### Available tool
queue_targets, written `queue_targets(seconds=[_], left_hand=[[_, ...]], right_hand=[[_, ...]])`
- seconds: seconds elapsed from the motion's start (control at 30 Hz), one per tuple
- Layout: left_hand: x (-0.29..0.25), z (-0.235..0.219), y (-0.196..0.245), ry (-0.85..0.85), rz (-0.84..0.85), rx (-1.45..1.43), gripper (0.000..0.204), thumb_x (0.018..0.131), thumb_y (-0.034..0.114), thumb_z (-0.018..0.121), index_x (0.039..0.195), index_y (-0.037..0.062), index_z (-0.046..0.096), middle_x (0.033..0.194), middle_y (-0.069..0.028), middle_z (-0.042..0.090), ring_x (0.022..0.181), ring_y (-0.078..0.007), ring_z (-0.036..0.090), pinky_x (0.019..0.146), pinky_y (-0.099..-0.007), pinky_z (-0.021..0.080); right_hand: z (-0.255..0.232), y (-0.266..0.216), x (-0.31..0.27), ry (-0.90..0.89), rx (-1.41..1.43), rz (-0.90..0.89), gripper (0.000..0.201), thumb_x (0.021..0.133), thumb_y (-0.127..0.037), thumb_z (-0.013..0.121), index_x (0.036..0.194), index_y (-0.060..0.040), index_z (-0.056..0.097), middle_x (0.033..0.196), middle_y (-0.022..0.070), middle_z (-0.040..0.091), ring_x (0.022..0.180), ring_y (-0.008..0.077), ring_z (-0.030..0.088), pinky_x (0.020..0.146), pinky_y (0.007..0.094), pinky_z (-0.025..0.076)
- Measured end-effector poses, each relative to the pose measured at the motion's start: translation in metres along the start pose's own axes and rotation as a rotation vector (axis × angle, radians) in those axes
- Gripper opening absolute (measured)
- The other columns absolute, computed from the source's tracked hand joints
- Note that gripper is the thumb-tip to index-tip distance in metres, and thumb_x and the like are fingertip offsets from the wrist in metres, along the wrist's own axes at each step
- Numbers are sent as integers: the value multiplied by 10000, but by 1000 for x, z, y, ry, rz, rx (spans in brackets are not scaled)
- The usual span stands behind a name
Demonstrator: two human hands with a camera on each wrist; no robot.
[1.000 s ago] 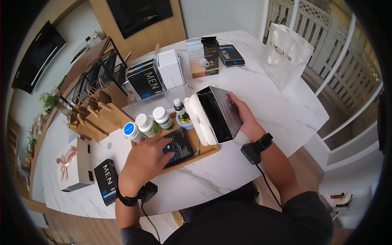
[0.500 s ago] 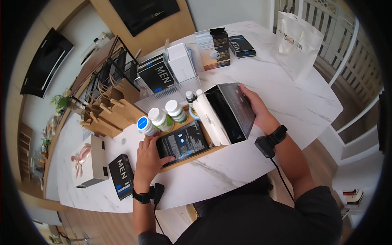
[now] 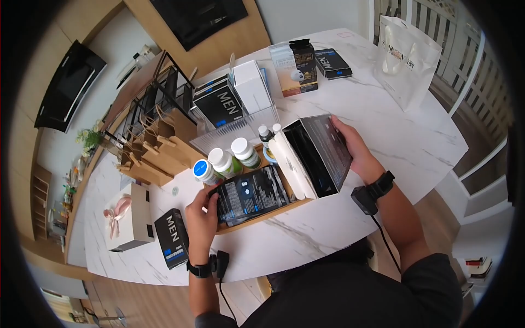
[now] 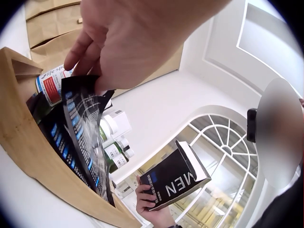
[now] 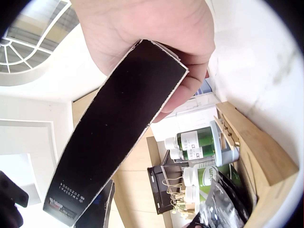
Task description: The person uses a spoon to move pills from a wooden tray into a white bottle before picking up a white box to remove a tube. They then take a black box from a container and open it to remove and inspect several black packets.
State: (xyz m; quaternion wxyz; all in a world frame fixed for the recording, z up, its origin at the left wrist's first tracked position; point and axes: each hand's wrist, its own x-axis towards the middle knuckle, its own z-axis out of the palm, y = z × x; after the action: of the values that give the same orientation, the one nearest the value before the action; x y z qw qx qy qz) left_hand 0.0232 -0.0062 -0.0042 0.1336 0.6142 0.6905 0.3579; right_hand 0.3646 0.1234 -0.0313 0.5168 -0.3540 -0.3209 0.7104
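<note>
My left hand (image 3: pixel 200 216) pinches the left edge of the top black foil packet (image 3: pixel 251 192), lifting that edge away from the packet beneath, as the left wrist view shows. These packets lie in a shallow wooden tray (image 4: pixel 26 135). Over the tray's right end my right hand (image 3: pixel 358 153) grips an opened black box (image 3: pixel 330 143), tilted, with its white-lined flap (image 3: pixel 291 164) hanging toward the tray. In the left wrist view that box reads MEN. White-capped bottles (image 3: pixel 244 152) stand at the tray's back, and two small green ones (image 5: pixel 195 143) sit in a light-blue holder.
Left of the tray are another MEN box (image 3: pixel 172 238) and a white gift box (image 3: pixel 129 221) with a pink ribbon. Behind stand brown paper bags (image 3: pixel 158 153), a clear organizer (image 3: pixel 240 127) with boxes, and an orange-black carton (image 3: pixel 293 71). A white bag (image 3: pixel 407 63) stands far right.
My left hand, first over the packets, has moved to their left edge and now pinches and lifts it. The packets lie flatter across the tray. My right hand keeps holding the box.
</note>
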Motion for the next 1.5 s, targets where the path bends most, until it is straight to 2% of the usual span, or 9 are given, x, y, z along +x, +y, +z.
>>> queue_targets(seconds=[0.07,0.3,0.57,0.97,1.17,1.23,1.3,1.37,1.5], left_hand=[[-2,-2,7,167,347,107,168,877,-11,619,1037,4,665,819,-133,677,675,-137,604,648,-264,473],[-8,-42,75,453,338,-249,150,958,39,556,1034,-43,656,941,-85,684,827,-117,608,764,-227,465],[42,-25,115,198,234,-664,206,965,92,592,1107,-39,661,911,-16,682,795,-30,583,719,-166,455],[56,-14,105,240,133,-707,205,968,66,572,1120,-35,665,838,6,668,727,-8,564,655,-153,441],[50,22,102,224,240,-670,268,993,100,535,1224,-15,605,891,4,661,747,-6,547,655,-151,423],[43,26,113,64,242,-494,368,1009,180,512,1316,-21,542,895,-7,659,769,-40,551,696,-186,447],[36,31,113,-188,384,-346,472,1005,254,501,1399,-1,456,1198,-192,618,1066,-270,594,981,-353,421],[33,33,113,-197,635,-202,471,976,217,541,1393,13,463,1292,-241,551,1178,-360,538,1057,-372,363],[35,7,123,-3,630,-86,398,929,178,608,1289,14,559,1170,-217,616,1056,-339,609,959,-358,446]], right_hand=[[1,-1,0,41,-11,18,389,964,-409,575,1063,-37,627,904,26,675,752,77,650,665,226,532],[-4,2,3,-9,45,-5,382,974,-396,561,1071,-33,625,914,35,678,768,73,657,686,236,547],[-7,4,8,35,89,-100,389,984,-378,547,1088,-11,623,944,52,692,781,98,669,702,245,550],[-7,10,10,110,-149,-236,376,1009,-336,511,1158,-10,625,979,22,682,821,57,642,732,211,516],[-5,11,10,118,-125,-235,377,1009,-339,512,1147,-10,634,968,10,680,809,48,631,726,200,503],[-9,16,15,148,-139,-259,368,1010,-337,512,1128,-12,636,955,8,677,797,47,628,720,203,505],[-7,16,13,151,-131,-252,364,1008,-339,515,1118,-14,638,949,7,676,790,48,628,719,205,507],[-7,15,12,154,-127,-245,361,1007,-340,518,1108,-16,639,944,7,675,782,49,627,717,208,508],[-6,11,10,138,8,-180,377,996,-356,532,1104,-11,638,946,25,683,788,68,647,715,222,526]])
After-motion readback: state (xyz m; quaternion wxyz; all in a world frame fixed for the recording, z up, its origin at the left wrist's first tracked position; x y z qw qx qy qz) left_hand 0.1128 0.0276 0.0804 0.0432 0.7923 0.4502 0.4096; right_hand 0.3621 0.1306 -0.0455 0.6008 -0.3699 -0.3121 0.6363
